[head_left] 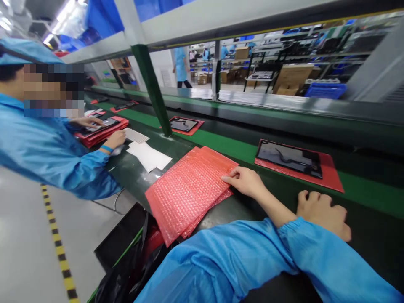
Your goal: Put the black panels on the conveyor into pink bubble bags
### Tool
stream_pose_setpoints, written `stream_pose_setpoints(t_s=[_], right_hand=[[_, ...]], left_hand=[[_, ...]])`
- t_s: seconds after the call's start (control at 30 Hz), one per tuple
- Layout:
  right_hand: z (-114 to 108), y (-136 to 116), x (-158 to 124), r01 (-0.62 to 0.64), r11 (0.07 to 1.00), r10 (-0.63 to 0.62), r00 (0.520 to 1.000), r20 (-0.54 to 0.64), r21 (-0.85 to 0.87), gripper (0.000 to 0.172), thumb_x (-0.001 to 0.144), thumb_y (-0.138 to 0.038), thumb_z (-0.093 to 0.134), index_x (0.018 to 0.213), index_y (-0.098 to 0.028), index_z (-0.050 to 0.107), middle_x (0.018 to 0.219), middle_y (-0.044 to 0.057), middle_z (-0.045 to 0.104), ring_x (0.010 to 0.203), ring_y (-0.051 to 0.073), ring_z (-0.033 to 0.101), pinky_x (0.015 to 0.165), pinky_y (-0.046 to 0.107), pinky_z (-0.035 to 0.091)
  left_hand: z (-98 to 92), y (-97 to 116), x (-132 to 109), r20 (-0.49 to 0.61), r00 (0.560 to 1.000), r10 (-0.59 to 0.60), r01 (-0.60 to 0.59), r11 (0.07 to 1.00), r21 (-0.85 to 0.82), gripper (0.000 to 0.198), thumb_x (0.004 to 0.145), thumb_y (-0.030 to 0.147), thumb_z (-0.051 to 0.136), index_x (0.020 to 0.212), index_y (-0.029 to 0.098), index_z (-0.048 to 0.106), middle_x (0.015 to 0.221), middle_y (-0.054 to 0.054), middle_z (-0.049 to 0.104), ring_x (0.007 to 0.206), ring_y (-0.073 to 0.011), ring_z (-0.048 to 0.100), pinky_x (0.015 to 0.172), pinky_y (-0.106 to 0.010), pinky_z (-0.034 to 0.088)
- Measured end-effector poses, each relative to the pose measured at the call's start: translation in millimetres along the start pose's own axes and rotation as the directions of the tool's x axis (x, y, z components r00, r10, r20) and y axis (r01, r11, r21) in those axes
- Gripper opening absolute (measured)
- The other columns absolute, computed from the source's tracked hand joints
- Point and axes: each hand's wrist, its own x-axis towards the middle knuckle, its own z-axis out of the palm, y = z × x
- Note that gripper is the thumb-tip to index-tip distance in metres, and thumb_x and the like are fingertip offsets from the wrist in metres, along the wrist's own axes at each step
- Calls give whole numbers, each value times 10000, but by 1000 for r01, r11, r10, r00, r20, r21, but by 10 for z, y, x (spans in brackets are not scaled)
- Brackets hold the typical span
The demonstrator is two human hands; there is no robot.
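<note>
My arms are crossed. My right hand (244,181) reaches left and pinches the right edge of a red bubble-wrap bag (192,181) between thumb and fingers. This bag lies on top of a loose stack of similar bags, which overhangs the near bench edge. Beyond my right forearm, my left hand (325,214) is palm down over the dark surface with its fingers curled; their tips are hidden, so anything under them cannot be made out. A dark flat screen panel (288,158) lies on a red bag (333,168) just beyond my left hand.
On the left, a co-worker (47,147) handles a panel over stacked red bags (97,136). White sheets (148,155) lie between us. Another panel (183,124) lies farther along the line. A green post (151,88) rises from the bench; a black bin (121,235) stands below.
</note>
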Motion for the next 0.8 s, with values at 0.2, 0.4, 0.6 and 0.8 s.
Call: stream_pose_setpoints(t_s=[0.2, 0.4, 0.6, 0.8], right_hand=[[-63, -41, -209, -7, 987, 26, 993, -114, 163, 161, 977, -374, 824, 908, -231, 797, 948, -8, 785, 883, 169, 705, 703, 258, 407], [-183, 427, -286, 14, 945, 92, 948, -305, 328, 207, 941, -368, 877, 874, -210, 762, 871, -45, 752, 835, 121, 668, 698, 219, 389], [-505, 1361, -660, -56, 735, 404, 836, -370, 676, 256, 835, -258, 967, 836, -170, 727, 711, -45, 674, 690, 104, 635, 640, 180, 431], [-996, 2426, -1104, -108, 511, 693, 638, -335, 853, 101, 962, -92, 795, 895, -132, 730, 691, -33, 667, 626, 71, 623, 584, 138, 448]], left_hand=[[-133, 74, -146, 93, 996, 13, -13, 1000, -2, 247, 968, 277, 681, 1173, 204, 799, 1319, -113, 650, 1302, -308, 495, 1173, -544, 411], [-3, -14, -179, 78, 997, -22, 19, 999, 34, 236, 976, 220, 696, 1186, 236, 801, 1374, -92, 639, 1352, -310, 508, 1212, -530, 376], [23, -85, -207, 143, 989, 28, -47, 990, 132, 309, 1036, 239, 619, 1302, 135, 739, 1450, -151, 609, 1394, -374, 507, 1199, -464, 424], [-16, -107, -215, 269, 962, -49, 31, 997, 70, 400, 1087, 306, 504, 1414, 171, 689, 1292, -161, 696, 1142, -356, 674, 971, -459, 552]])
